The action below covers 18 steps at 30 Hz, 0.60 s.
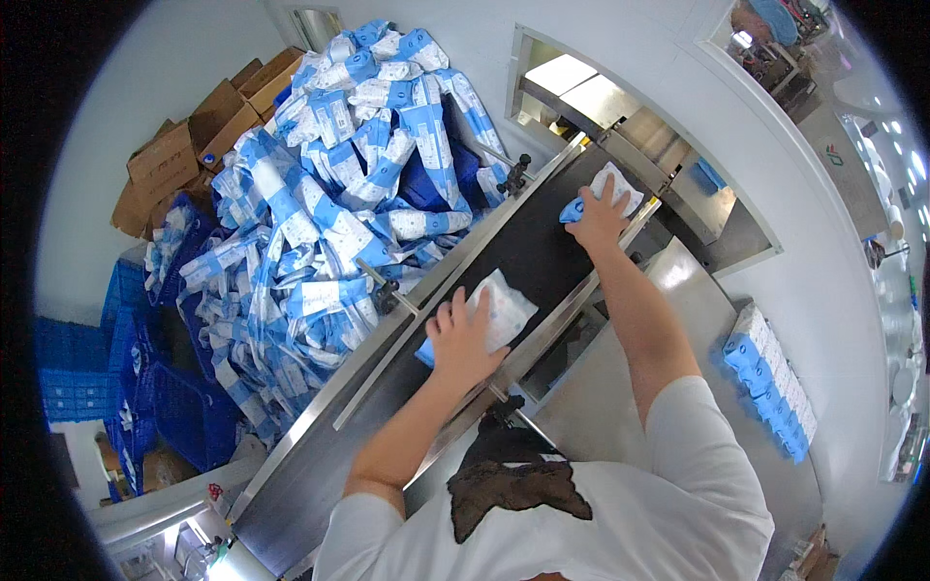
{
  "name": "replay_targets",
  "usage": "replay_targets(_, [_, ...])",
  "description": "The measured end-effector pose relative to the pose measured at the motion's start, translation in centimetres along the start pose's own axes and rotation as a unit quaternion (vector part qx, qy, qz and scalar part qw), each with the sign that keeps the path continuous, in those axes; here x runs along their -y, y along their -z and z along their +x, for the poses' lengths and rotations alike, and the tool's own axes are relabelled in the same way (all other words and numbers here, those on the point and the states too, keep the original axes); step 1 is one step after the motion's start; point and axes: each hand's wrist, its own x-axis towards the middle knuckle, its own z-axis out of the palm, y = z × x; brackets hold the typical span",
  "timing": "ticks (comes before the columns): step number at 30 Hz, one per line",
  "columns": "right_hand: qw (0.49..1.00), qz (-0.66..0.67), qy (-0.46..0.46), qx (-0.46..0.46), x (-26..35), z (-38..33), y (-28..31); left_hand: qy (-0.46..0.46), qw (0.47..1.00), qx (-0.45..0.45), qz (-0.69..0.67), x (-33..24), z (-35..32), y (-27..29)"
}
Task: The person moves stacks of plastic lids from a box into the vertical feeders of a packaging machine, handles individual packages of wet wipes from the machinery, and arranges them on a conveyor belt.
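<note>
My left hand [462,341] lies with spread fingers across a soft white-and-blue packet [509,312] on the dark conveyor belt [542,254]. The white end of that packet shows beyond my fingers, and a blue corner sticks out by the wrist side. Farther along the belt, to the right, my right hand [599,221] rests on a second white-and-blue packet [630,197], fingers stretched over its top. The undersides of both packets are hidden.
A large heap of white-and-blue packets [334,184] rises left of the belt, over blue crates [194,416]. Cardboard boxes [160,165] stand behind it. The belt leads to a wall opening [765,228]. Stacked packets [775,373] stand on the metal table [620,387] at right.
</note>
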Motion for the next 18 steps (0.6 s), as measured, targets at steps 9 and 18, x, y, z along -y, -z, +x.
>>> replay_targets(9, [0.98, 0.167, 0.096, 0.046, -7.3, -1.8, 0.5, -0.133, 0.986, -0.024, -0.094, -7.4, -0.7, 0.8])
replay_targets(18, [0.983, 0.064, -0.125, -0.12, -48.4, -16.1, 1.1, -0.357, 0.908, 0.164, -0.149, -32.2, 6.4, -9.1])
